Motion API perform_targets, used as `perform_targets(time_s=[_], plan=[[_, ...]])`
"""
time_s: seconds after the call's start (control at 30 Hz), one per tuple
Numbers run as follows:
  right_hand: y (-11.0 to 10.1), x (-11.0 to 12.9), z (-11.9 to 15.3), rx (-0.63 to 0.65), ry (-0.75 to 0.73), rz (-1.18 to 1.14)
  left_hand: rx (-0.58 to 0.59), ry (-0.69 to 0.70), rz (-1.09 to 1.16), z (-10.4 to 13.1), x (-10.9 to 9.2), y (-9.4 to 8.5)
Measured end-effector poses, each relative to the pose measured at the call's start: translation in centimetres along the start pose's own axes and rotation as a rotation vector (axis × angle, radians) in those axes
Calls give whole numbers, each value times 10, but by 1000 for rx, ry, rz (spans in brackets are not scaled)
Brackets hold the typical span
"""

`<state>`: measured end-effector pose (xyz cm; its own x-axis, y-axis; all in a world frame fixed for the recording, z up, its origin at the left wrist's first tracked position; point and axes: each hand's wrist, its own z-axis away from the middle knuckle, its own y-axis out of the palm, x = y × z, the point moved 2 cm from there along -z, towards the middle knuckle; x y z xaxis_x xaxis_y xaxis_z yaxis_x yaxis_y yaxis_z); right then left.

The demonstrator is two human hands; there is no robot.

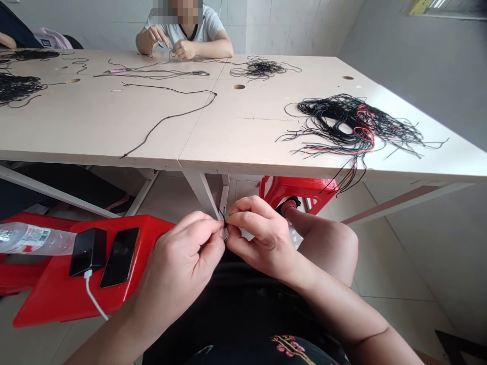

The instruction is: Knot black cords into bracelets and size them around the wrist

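The left hand [186, 248] and the right hand [262, 237] meet in front of the body, above the dark clothing. Both are closed with the fingertips pinched on a thin black cord [224, 217], which is almost hidden between them; its short ends stick up above the fingers. The fingertips of the two hands are very near to each other, but I cannot tell if they touch.

Taking these hands as the centre of the clock, the pale worktop [247, 137] lies at 12 o'clock. On it, a long single cord [167, 117] lies bent at 11 o'clock. At 2 o'clock there is a big black bundle [327, 109] with some red strands in it, and a few of its ends hang over the near edge. A smaller bundle [262, 67] lies farther, between 12 and 1 o'clock. Across the worktop, near 12 o'clock, another person [212, 28] also handles thin cord.

At 9 o'clock is a red stool [148, 233]. It carries a phone [119, 258] and, just beside it, a black block [91, 246] with a white cable [91, 289] plugged in. A clear bottle [34, 238] lies on its side next to the block.
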<state>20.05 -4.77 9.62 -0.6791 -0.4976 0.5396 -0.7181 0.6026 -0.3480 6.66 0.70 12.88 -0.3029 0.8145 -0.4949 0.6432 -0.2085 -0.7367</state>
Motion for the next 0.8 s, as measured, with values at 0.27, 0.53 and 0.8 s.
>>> perform_targets(time_s=[0.27, 0.53, 0.8], plan=[[-6, 3, 1, 62, -49, 99, -27, 28, -49, -1, 1, 2], [-12, 6, 1, 96, -237, 324, 7, 14, -63, -3, -2, 2], [-7, -1, 4, 48, -203, 237, 49, 36, -98, -5, -7, 3]])
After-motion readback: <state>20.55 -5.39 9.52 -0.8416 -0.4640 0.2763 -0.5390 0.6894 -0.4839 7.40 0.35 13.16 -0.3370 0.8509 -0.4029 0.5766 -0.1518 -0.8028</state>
